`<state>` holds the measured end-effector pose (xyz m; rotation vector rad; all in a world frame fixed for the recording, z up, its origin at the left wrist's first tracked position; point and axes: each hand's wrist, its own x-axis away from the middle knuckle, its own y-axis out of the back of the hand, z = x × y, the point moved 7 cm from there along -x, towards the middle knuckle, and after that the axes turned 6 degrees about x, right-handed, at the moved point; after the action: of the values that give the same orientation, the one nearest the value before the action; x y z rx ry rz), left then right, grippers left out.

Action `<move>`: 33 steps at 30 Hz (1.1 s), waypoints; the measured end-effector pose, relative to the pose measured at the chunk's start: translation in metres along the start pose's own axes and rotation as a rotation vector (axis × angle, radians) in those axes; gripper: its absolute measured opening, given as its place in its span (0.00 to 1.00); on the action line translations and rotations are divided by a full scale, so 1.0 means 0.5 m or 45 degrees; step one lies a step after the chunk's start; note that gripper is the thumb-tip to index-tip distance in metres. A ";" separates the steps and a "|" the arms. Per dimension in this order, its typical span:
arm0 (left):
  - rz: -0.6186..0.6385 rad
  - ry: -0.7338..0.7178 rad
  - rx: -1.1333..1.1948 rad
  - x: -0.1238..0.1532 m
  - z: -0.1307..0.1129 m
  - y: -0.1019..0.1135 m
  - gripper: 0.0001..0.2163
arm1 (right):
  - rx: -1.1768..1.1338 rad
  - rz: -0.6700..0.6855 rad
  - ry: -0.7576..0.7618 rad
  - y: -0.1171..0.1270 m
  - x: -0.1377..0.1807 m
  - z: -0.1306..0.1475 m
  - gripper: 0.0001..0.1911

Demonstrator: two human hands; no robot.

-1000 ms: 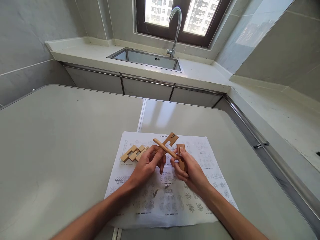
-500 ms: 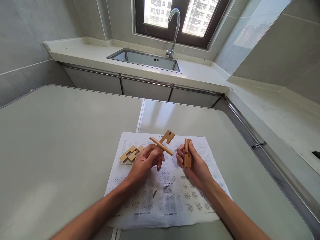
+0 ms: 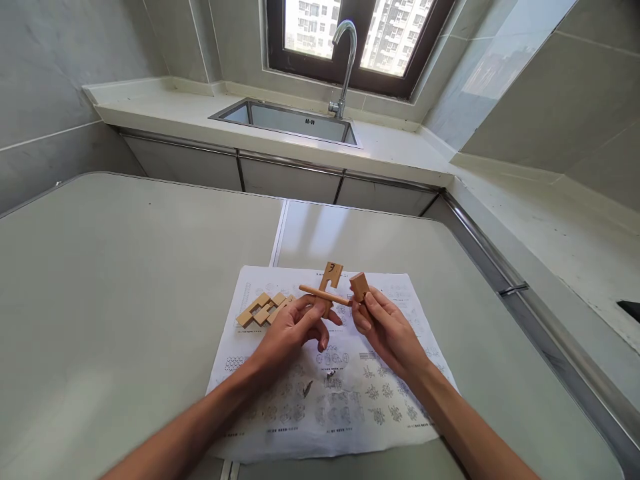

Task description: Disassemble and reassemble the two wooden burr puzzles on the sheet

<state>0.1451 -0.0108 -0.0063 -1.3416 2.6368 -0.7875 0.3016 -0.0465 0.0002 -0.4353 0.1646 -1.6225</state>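
Observation:
My left hand [image 3: 295, 327] pinches two crossed wooden puzzle pieces [image 3: 326, 288], one a thin bar lying sideways, the other a notched piece standing upright. My right hand [image 3: 383, 327] grips a third wooden piece [image 3: 359, 287], its end tilted toward the bar's right tip and close to it. Both hands hover above a printed instruction sheet [image 3: 330, 393] spread on the grey table [image 3: 125, 280]. A small cluster of interlocked wooden pieces [image 3: 263, 309] lies on the sheet just left of my left hand.
Behind the table runs a white counter with a steel sink [image 3: 290, 121] and a curved tap [image 3: 345, 63] under a window. A metal-edged ledge [image 3: 500, 280] borders the table on the right. Grey tiled walls close in on both sides.
My right hand has turned its piece from upright to tilted and brought it left toward the bar's tip. The left hand's crossed pieces have rotated, the bar now nearly level.

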 end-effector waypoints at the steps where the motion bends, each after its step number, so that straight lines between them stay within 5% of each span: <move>1: 0.008 0.012 -0.001 0.000 0.001 0.000 0.19 | -0.006 0.010 0.013 -0.001 0.000 0.002 0.15; 24: 0.191 0.136 0.181 0.001 0.026 -0.013 0.16 | 0.220 0.070 0.156 -0.018 0.008 -0.002 0.20; 33: 0.261 0.123 0.295 0.002 0.021 -0.019 0.14 | 0.140 0.070 0.036 -0.025 0.007 -0.008 0.21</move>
<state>0.1545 -0.0201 -0.0106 -0.9816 2.5993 -1.1096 0.2884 -0.0491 0.0017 -0.3212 0.1071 -1.5762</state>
